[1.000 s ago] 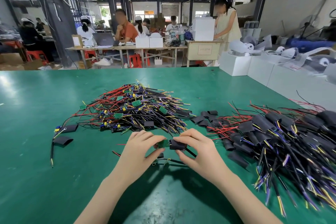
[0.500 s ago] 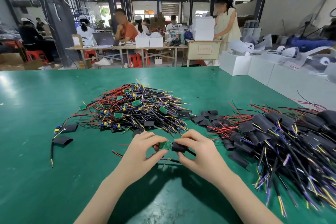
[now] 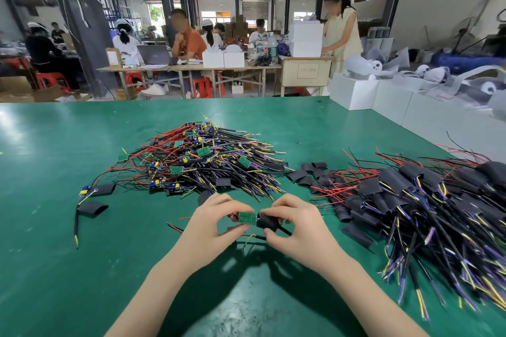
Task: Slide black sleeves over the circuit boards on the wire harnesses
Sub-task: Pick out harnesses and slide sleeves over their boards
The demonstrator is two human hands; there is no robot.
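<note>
Hands meet low over the green table [image 3: 82, 268], both working one harness. Left hand [image 3: 212, 223] pinches the small green board [image 3: 246, 218] by its edges, which leaves the board's right end free as the entry end. Right hand [image 3: 294, 223] pinches a black sleeve [image 3: 267, 221], its mouth touching that end — the sleeve appears barely started, most of the board bare. Unsleeved harnesses [image 3: 197, 161] lie heaped beyond the hands, loose sleeves [image 3: 310, 172] just right of the heap, finished pieces [image 3: 410, 200] piled at far right — stock, supply and output apparently kept apart.
</note>
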